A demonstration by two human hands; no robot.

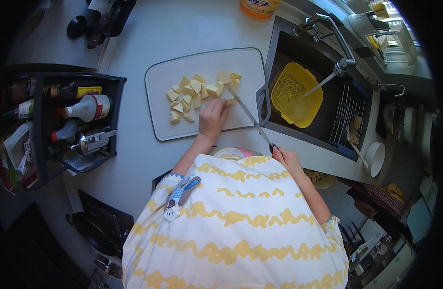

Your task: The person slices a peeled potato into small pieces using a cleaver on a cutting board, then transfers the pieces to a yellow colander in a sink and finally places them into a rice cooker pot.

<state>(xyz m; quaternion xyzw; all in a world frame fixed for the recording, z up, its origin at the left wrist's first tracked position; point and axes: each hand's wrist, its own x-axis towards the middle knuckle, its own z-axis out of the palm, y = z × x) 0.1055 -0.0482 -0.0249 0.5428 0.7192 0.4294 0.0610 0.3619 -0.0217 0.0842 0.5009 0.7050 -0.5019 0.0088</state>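
A white cutting board with a dark rim (160, 79) lies on the counter, bearing several chunks of peeled, pale yellow vegetable, likely potato (195, 86). Over its near edge is my left hand (213, 117), its fingertips against a pale piece (231, 101) that they partly hide. My right hand (287, 160), near the front of the counter, is closed around the dark handle of a kitchen knife (248, 113). The blade slants up and left across the board, its tip beside the pieces at the upper right, to the right of my left fingers.
Right of the board is a dark sink (293, 47) holding a yellow colander (317, 97), with water running into it from a chrome faucet (346, 63). A black rack (121, 104) of bottles stands at left. An orange bottle (260, 9) is at the back; a white bowl (374, 159) is at right.
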